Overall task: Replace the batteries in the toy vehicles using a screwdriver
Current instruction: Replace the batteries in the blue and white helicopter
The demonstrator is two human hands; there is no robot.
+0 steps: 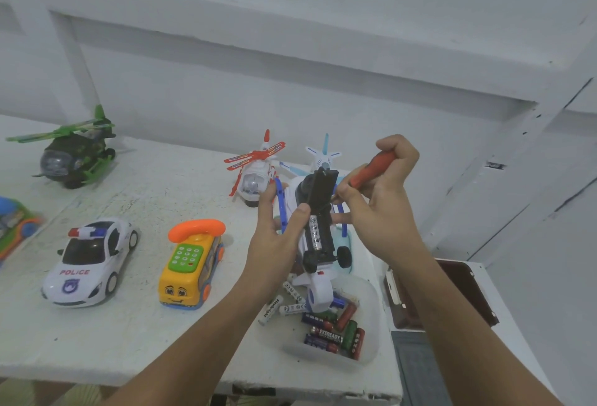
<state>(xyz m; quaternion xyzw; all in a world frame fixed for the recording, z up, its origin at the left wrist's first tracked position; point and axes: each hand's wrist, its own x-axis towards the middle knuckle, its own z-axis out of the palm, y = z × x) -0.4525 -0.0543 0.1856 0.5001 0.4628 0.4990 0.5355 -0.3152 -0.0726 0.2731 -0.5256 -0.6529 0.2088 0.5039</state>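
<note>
My left hand [280, 231] grips a white and blue toy helicopter [318, 289] turned belly-up above the table, thumb on its black underside. The black battery compartment [318, 228] stands open, its cover [319, 189] raised, and a white battery [315, 232] lies inside. My right hand [381, 202] holds an orange-handled screwdriver [374, 168], its tip down by the right side of the compartment; fingers hide the tip.
A clear tub [371, 292] of several loose batteries [336, 331] sits under the toy. On the white table [129, 341] stand a police car [90, 260], a yellow phone bus [192, 263], a green helicopter [76, 153] and a red-white helicopter [256, 173]. A dark red case [465, 289] lies right.
</note>
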